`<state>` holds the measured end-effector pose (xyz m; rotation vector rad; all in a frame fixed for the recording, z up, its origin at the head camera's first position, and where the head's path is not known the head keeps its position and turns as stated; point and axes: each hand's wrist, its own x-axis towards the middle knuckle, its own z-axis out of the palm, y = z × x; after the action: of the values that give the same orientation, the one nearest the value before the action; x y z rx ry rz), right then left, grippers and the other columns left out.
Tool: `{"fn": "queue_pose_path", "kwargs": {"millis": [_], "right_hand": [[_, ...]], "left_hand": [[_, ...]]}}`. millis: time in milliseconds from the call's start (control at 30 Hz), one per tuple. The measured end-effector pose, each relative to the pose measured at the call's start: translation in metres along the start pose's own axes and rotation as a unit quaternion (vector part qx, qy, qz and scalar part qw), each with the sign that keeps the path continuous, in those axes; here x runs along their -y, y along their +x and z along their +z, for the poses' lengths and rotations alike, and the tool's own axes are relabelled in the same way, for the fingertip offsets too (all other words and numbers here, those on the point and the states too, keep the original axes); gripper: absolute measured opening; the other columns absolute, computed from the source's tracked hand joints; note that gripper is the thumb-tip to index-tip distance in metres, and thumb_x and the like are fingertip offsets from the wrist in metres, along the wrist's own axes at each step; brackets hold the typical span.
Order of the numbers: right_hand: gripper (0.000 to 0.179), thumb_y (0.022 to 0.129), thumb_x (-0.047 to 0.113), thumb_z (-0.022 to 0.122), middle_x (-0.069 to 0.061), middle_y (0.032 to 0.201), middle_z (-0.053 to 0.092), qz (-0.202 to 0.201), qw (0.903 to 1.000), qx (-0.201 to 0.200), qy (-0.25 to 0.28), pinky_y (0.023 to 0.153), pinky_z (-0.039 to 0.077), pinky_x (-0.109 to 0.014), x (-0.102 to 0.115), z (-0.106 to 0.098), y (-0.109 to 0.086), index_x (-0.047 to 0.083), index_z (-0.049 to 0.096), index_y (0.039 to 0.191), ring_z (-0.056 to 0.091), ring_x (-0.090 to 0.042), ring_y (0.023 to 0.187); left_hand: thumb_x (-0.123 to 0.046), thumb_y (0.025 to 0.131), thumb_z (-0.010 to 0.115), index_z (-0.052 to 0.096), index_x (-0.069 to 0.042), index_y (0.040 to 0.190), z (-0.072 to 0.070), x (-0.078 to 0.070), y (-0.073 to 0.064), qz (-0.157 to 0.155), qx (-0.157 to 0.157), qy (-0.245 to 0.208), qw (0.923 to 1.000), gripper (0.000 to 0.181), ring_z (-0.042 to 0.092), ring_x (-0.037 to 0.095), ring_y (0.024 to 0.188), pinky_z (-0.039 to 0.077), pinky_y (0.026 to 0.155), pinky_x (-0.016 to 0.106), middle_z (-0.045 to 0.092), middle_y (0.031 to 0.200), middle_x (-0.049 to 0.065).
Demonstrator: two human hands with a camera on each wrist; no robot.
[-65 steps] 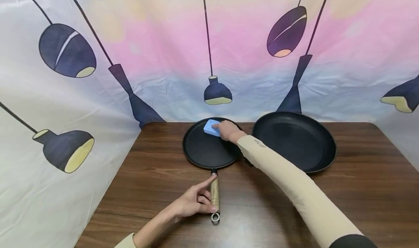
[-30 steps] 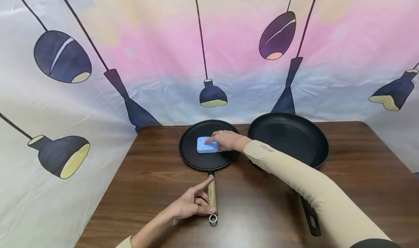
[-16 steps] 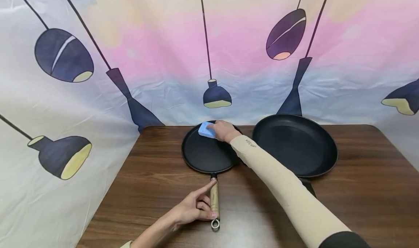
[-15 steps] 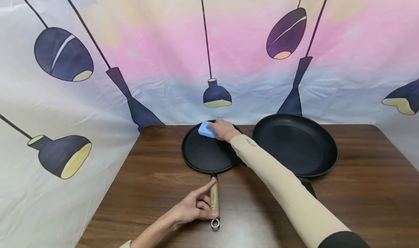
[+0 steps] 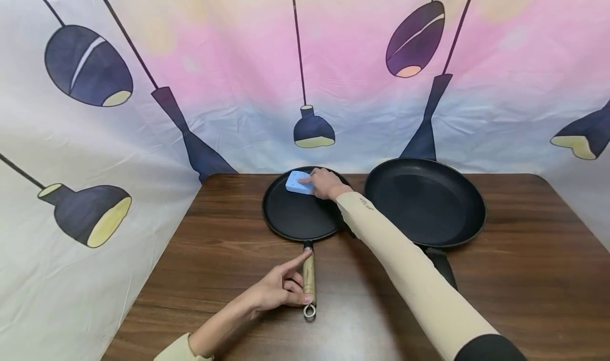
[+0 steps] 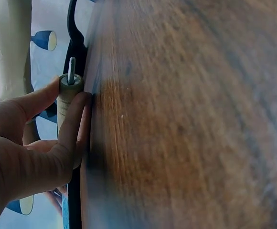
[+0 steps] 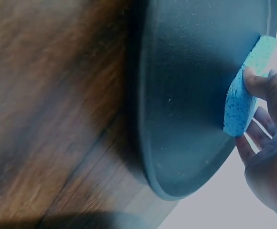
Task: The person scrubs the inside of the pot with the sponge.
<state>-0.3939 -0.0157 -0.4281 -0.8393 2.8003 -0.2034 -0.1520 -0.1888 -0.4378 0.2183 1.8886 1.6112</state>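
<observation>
A flat black pan (image 5: 300, 213) lies on the table with its wooden handle (image 5: 309, 276) toward me. My left hand (image 5: 276, 289) grips that handle, index finger stretched along it and thumb near the metal ring at its end. In the left wrist view, thumb and fingers pinch the handle (image 6: 64, 107) from both sides. On the pan's far part, my right hand (image 5: 326, 183) holds a light blue sponge (image 5: 297, 182). The right wrist view shows the thumb on one side of the sponge (image 7: 248, 90) and fingers on the other, its edge against the pan's surface (image 7: 191, 95).
A larger, deeper black frying pan (image 5: 424, 202) stands to the right, its black handle (image 5: 440, 265) partly behind my right sleeve (image 5: 405, 265). Beneath both pans is a brown wooden table (image 5: 229, 234). A cloth with printed lamps (image 5: 314, 128) hangs behind its far edge.
My right hand has moved the sponge from the far part of the pan to the middle, then back to the far part. The left hand keeps its grip on the handle.
</observation>
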Motion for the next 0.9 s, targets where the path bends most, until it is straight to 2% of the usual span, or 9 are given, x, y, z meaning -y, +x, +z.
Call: {"fn": "queue_pose_path", "kwargs": {"millis": [233, 433, 667, 767, 900], "right_hand": [[0.053, 0.102, 0.018, 0.064, -0.012, 0.154, 0.047, -0.032, 0.9986, 0.018, 0.039, 0.110, 0.050, -0.041, 0.003, -0.001, -0.018, 0.033, 0.048, 0.151, 0.048, -0.027, 0.141], [0.054, 0.099, 0.017, 0.069, -0.010, 0.149, 0.052, -0.078, 0.9954, 0.039, 0.040, 0.108, 0.051, -0.039, 0.007, -0.001, -0.041, 0.032, 0.052, 0.148, 0.050, -0.026, 0.139], [0.054, 0.093, 0.017, 0.077, -0.008, 0.144, 0.057, -0.121, 0.9901, 0.059, 0.039, 0.114, 0.047, -0.040, 0.013, -0.001, -0.065, 0.032, 0.060, 0.142, 0.052, -0.025, 0.137], [0.056, 0.091, 0.016, 0.078, -0.007, 0.143, 0.059, -0.133, 0.9881, 0.070, 0.030, 0.113, 0.048, -0.040, 0.017, -0.002, -0.072, 0.032, 0.061, 0.142, 0.053, -0.025, 0.137], [0.055, 0.091, 0.012, 0.079, -0.006, 0.143, 0.059, -0.141, 0.9874, 0.067, 0.028, 0.111, 0.049, -0.043, 0.021, -0.003, -0.079, 0.030, 0.063, 0.141, 0.053, -0.027, 0.137]], "left_hand": [[0.001, 0.086, 0.080, 0.021, -0.014, 0.164, -0.001, -0.001, -0.001, 0.006, -0.002, 0.015, 0.9999, 0.099, 0.063, 0.008, 0.076, 0.053, 0.068, 0.018, 0.057, 0.098, 0.008], [0.003, 0.087, 0.078, 0.020, -0.013, 0.164, 0.000, 0.000, -0.001, 0.001, 0.000, 0.010, 0.9999, 0.098, 0.063, 0.007, 0.076, 0.055, 0.070, 0.018, 0.056, 0.098, 0.008], [0.004, 0.087, 0.078, 0.021, -0.014, 0.164, 0.002, 0.000, -0.001, -0.003, -0.007, 0.016, 0.9998, 0.097, 0.064, 0.008, 0.078, 0.058, 0.074, 0.020, 0.056, 0.100, 0.009], [0.003, 0.087, 0.078, 0.020, -0.014, 0.164, 0.001, -0.001, -0.002, -0.006, -0.005, 0.020, 0.9998, 0.097, 0.064, 0.008, 0.078, 0.057, 0.073, 0.020, 0.056, 0.099, 0.009], [0.000, 0.088, 0.078, 0.022, -0.016, 0.164, 0.001, -0.002, -0.003, -0.009, -0.007, 0.025, 0.9996, 0.096, 0.063, 0.009, 0.078, 0.056, 0.073, 0.020, 0.056, 0.100, 0.009]]}}
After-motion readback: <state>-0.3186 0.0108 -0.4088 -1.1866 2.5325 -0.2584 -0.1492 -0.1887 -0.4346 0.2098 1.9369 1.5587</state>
